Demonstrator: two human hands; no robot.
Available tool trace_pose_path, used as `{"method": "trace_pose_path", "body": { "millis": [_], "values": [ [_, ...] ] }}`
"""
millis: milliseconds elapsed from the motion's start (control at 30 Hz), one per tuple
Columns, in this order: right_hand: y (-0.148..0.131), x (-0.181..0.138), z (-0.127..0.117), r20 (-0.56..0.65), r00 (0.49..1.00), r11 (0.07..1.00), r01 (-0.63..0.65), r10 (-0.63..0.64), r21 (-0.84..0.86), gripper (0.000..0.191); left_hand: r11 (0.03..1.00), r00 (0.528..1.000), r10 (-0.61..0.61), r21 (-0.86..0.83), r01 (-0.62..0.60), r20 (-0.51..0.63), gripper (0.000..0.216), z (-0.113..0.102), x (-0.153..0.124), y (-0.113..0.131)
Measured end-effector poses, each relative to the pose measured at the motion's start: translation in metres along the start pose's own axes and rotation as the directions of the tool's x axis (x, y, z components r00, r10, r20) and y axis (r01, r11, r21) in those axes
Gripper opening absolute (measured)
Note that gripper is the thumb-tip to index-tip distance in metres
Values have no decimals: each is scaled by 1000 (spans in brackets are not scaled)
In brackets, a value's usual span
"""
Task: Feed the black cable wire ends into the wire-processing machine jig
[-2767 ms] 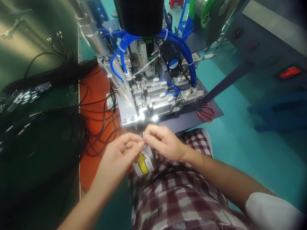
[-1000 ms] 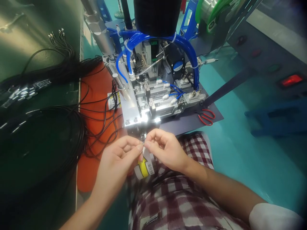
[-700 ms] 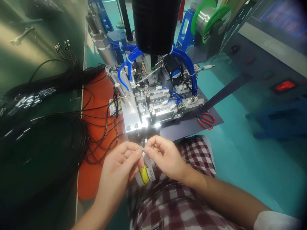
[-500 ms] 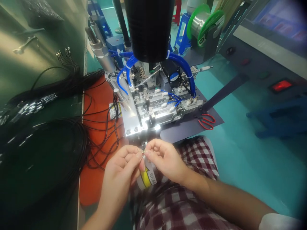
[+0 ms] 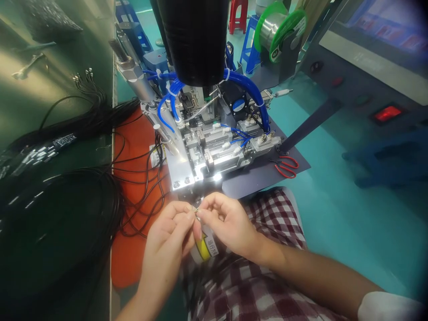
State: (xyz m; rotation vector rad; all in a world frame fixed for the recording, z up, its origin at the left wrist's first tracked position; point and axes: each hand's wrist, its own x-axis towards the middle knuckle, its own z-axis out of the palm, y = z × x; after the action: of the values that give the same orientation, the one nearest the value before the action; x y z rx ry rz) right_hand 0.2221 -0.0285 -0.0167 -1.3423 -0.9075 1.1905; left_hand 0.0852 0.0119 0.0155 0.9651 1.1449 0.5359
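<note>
In front of the machine, my left hand and my right hand meet fingertip to fingertip. Both are closed in a pinch on a tiny, thin, light-coloured piece that looks like a wire end; most of it is hidden by the fingers. Just beyond the fingertips is the front of the metal machine, with a bright light on its edge. A white and yellow label shows below the hands, above the checked cloth over my lap.
Black cables lie coiled at left and trail over an orange mat. Red-handled cutters rest on the dark plate. A black cylinder hangs overhead. A green spool stands behind, and a control box is at right.
The view has shifted slightly, so the machine appears a little further left. Both hands keep their pinch, with the fingertips now closer together.
</note>
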Motion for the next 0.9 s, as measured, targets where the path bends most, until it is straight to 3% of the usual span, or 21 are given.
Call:
{"method": "trace_pose_path", "body": {
  "millis": [200, 400, 633, 900],
  "values": [
    [0, 1, 1, 38, 998, 993, -62, 59, 104, 13, 1000, 1000, 16, 2, -16, -5, 26, 3, 0, 1],
    [-6, -2, -4, 74, 993, 986, 102, -93, -130, 8, 1000, 1000, 15, -18, -15, -18, 28, 2, -2, 0],
    [-4, 5, -9, 126, 985, 991, -125, 118, 50, 15, 999, 999, 41, 35, -42, 31, 25, 2, 1, -3],
    [-11, 3, -18, 143, 987, 996, -63, 72, -62, 11, 974, 995, 89, 204, -98, 52, 27, 1, 1, -2]
  ]
}}
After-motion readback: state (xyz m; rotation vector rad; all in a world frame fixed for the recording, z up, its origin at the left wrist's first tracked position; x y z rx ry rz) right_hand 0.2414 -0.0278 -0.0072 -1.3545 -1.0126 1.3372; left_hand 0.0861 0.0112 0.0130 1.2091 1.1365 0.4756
